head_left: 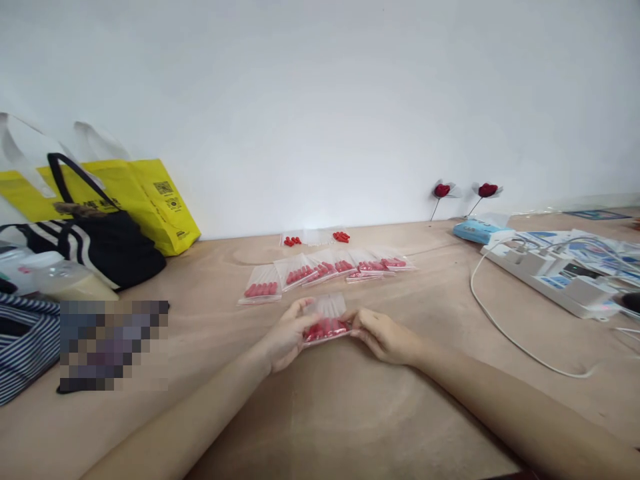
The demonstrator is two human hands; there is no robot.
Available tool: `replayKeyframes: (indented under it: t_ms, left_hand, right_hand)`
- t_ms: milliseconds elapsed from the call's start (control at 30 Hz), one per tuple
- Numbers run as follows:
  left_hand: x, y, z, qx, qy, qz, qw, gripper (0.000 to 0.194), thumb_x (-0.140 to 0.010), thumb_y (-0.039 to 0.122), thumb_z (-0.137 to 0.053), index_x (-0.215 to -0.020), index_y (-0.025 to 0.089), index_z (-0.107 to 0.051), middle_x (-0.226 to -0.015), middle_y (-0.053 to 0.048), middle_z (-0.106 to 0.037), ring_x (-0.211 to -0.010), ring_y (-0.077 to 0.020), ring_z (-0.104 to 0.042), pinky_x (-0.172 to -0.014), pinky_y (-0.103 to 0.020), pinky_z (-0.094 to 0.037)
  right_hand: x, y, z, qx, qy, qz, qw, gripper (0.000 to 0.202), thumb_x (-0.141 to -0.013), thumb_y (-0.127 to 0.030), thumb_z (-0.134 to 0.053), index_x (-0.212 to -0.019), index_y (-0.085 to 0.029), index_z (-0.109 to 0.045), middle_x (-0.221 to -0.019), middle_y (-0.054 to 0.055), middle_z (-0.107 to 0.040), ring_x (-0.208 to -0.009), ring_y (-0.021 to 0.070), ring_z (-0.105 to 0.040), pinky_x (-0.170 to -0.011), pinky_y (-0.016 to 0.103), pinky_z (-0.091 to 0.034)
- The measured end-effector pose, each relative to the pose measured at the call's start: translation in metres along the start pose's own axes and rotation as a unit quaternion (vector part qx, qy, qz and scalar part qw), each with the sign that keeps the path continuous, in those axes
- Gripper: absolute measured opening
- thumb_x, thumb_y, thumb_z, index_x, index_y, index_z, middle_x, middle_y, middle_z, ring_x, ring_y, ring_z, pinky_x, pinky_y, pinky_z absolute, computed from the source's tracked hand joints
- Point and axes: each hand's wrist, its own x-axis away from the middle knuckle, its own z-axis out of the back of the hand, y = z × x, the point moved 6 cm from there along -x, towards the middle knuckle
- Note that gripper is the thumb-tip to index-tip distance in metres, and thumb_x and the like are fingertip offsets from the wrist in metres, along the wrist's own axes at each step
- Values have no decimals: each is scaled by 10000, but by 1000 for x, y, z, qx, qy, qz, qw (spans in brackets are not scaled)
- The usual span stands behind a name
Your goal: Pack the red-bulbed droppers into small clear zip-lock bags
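Between my two hands is a small clear plastic bag (331, 308) with several red capsule-shaped pieces (326, 329) along its lower part. My left hand (293, 333) grips its left edge, thumb over the front. At the right edge, the fingers of my right hand (377, 333) are pinched on the bag's lower corner. Just beyond lies a row of similar filled bags (323, 268), partly overlapping, with one filled bag (261, 285) at the row's left end. Near the wall are two loose clusters of red pieces, a left one (293, 241) and a right one (341, 237).
On the left stand a yellow bag (165, 207), a black bag (115, 250) and a bottle (75, 280). At right are a blue tissue pack (480, 231), a white power strip (555, 293) with plugs, and a looping cable (515, 340). Two red roses (443, 191) stand by the wall.
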Motion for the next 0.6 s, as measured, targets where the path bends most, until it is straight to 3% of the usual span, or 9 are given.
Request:
replayKeyframes:
  t_ms: [67, 133, 267, 367, 433, 600]
  left_hand:
    - [10, -1, 7, -31, 3, 4, 1000, 393, -633, 121, -696, -971, 169, -502, -711, 4, -592, -600, -102, -586, -619, -220, -483]
    - [21, 5, 20, -77, 11, -26, 997, 372, -596, 156, -720, -926, 151, -547, -670, 15, -593, -544, -85, -558, -564, -189, -459]
    - [19, 44, 55, -144, 75, -127, 978, 362, -591, 231, -715, -918, 162, -576, -668, 28, -598, -525, -92, -551, -530, -190, -447]
    - [-12, 78, 81, -181, 160, -158, 957, 333, -660, 160, -642, -979, 181, -551, -726, 20, -595, -567, -89, -571, -558, -186, -463]
    - [-41, 93, 90, -194, 182, -140, 954, 391, -695, 88, -581, -1065, 182, -495, -687, 22, -574, -531, -84, -561, -532, -189, -467]
    - [-98, 100, 100, -260, 210, -99, 937, 461, -671, 48, -606, -1097, 159, -468, -623, 22, -558, -456, -97, -526, -458, -193, -433]
  right_hand:
    - [-1, -5, -6, 6, -40, 11, 999, 40, -868, -193, -388, -844, -204, -419, -1016, 87, -551, -914, 143, -549, -758, 271, -455]
    - [-1, -4, -7, 34, -54, 13, 998, 48, -856, -229, -427, -892, -200, -439, -1039, 91, -546, -917, 153, -548, -766, 282, -456]
    - [-2, 9, 0, 95, -37, -13, 995, 140, -841, -253, -451, -965, -186, -458, -998, 97, -557, -884, 165, -551, -753, 301, -460]
    - [-2, 13, 2, 112, -37, -12, 993, 129, -842, -235, -444, -955, -184, -481, -988, 91, -558, -868, 156, -554, -743, 287, -463]
    - [-2, 12, 2, 130, -38, -1, 991, 116, -844, -229, -439, -933, -185, -499, -1015, 91, -550, -882, 155, -553, -747, 282, -463]
    - [0, 11, 5, 175, -31, 7, 984, 107, -843, -227, -438, -881, -181, -527, -1058, 100, -536, -854, 152, -560, -722, 276, -471]
